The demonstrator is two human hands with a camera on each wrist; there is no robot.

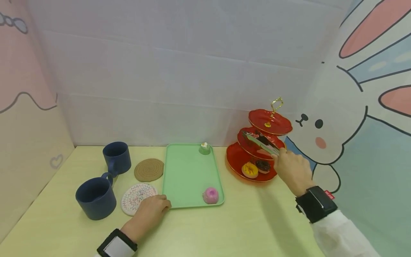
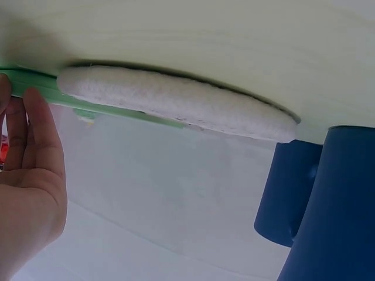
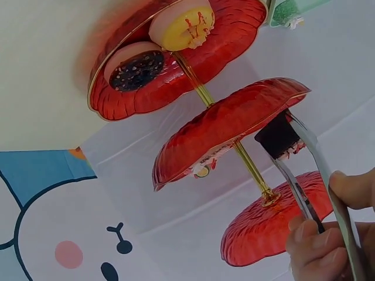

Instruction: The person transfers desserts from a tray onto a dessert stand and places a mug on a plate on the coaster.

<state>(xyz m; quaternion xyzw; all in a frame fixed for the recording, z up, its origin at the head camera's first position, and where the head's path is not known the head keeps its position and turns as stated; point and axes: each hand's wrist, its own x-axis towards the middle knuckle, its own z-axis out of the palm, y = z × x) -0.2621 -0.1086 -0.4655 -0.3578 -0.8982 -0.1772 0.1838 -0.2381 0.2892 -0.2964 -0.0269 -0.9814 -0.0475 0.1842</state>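
My right hand (image 1: 293,171) grips a pair of metal tongs (image 1: 259,143) at the middle tier of a red three-tier cake stand (image 1: 236,162). Between the tong tips is a dark brown cake piece (image 3: 279,136) with pinkish bits, beside the tier's rim in the right wrist view. My left hand (image 1: 150,213) pinches the near left corner of a light green tray (image 1: 189,175). On that tray are a pink-purple dome-shaped dessert (image 1: 211,195) at near right and a small green dessert with a white top (image 1: 204,148) at far right.
Yellow-topped (image 1: 249,170) and dark-topped doughnuts (image 1: 263,166) lie on the stand's bottom tier. A patterned white coaster (image 1: 136,196) sits beside my left hand, with a woven tan coaster (image 1: 149,170) behind. Two blue mugs (image 1: 96,200) stand at left. A white backdrop (image 1: 154,78) rises behind.
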